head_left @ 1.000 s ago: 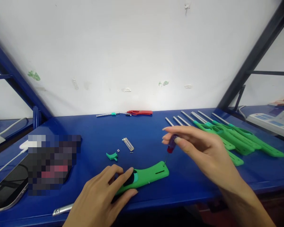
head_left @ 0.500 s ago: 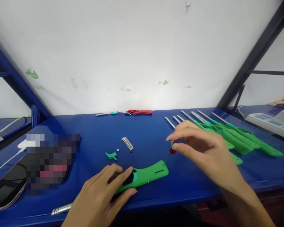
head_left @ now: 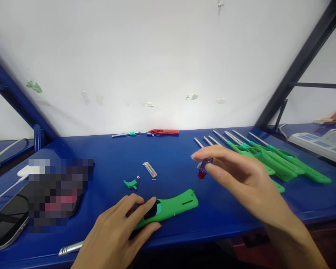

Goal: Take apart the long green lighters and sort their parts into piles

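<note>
A green long-neck gas lighter (head_left: 173,207) lies on the blue table, and my left hand (head_left: 123,224) is closed over its trigger-end part, pressing it down. Its metal tube (head_left: 70,248) sticks out below that hand at the left. My right hand (head_left: 240,177) pinches a small screwdriver (head_left: 204,167) with a purple and red handle. The screwdriver stands tilted, its tip at the hole in the lighter's far right corner. Beyond the left hand lie a teal trigger (head_left: 131,184), a clear narrow tank-like part (head_left: 150,169), a tiny square piece (head_left: 138,177) and a small pin or screw (head_left: 154,179).
Several assembled green lighters (head_left: 280,162) lie in a row on the right. A red lighter shell (head_left: 164,132) and a thin metal tube (head_left: 121,135) lie by the wall. Phones (head_left: 9,215) and a white cable (head_left: 8,188) are at left, a power strip (head_left: 316,147) at far right.
My right hand has tipped the screwdriver more upright and moved slightly left, the tip staying at the lighter's corner hole. My left hand still holds the lighter; the whole view has shifted slightly.
</note>
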`<state>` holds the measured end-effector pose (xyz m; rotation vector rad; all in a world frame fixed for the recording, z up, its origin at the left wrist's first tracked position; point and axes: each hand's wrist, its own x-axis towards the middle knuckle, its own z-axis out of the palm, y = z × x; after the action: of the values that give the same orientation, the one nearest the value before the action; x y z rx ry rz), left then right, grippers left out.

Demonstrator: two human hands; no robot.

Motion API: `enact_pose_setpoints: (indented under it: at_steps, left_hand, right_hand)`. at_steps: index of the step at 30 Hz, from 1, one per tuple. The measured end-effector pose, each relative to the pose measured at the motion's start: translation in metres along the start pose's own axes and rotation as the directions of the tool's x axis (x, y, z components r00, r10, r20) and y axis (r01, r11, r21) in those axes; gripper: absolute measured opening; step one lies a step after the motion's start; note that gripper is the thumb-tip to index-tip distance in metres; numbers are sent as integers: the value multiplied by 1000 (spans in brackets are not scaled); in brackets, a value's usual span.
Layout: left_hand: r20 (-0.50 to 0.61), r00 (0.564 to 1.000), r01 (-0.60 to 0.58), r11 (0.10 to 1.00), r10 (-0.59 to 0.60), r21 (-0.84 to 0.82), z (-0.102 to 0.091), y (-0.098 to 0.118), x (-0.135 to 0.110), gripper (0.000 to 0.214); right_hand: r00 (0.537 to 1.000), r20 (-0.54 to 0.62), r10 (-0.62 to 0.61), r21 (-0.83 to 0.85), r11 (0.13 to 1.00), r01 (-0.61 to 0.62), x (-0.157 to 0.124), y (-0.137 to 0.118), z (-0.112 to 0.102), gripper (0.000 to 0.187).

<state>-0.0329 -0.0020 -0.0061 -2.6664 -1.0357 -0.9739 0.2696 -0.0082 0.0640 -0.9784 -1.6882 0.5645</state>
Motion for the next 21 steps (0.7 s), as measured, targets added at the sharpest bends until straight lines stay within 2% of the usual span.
enact_pose_setpoints:
  at_steps: [3,7,9,12,14,17,19,21]
  left_hand:
    - [12,1000,12,1000,-12,2,1,-1,-2,38]
    - [19,1000,2,1000,-2,6,2,-2,-3,37]
    - [15,1000,-6,1000,6,4,2,-2,-3,37]
    - [18,1000,-1,1000,1,8,1,-1,-2,37]
    - [24,1000,-1,1000,1,12,0,-1,-1,37]
    - [24,1000,-8,1000,7,13,1,-1,-1,38]
    - [18,1000,-8,1000,8,19,1,-1,-1,38]
    - [15,1000,-12,1000,11,17,2,-2,-2,38]
  right_hand:
    - [999,-24,-42,-12,999,42,1,1,0,11]
    - [999,37,23,33,999,-24,1,2,1,27]
    - [999,36,14,44,999,-16,2,2,2,20]
    - [999,-27,-17,38,999,18,2,2,2,8]
    - [999,-43,-5,52,999,7,2,3,2,15]
    - [999,32,39,95,995,-42,1,3,1,28]
    - [999,43,5,94,996,-9,1,3,2,21]
    - [997,-1,-73,79,994,72,1,3,3,9]
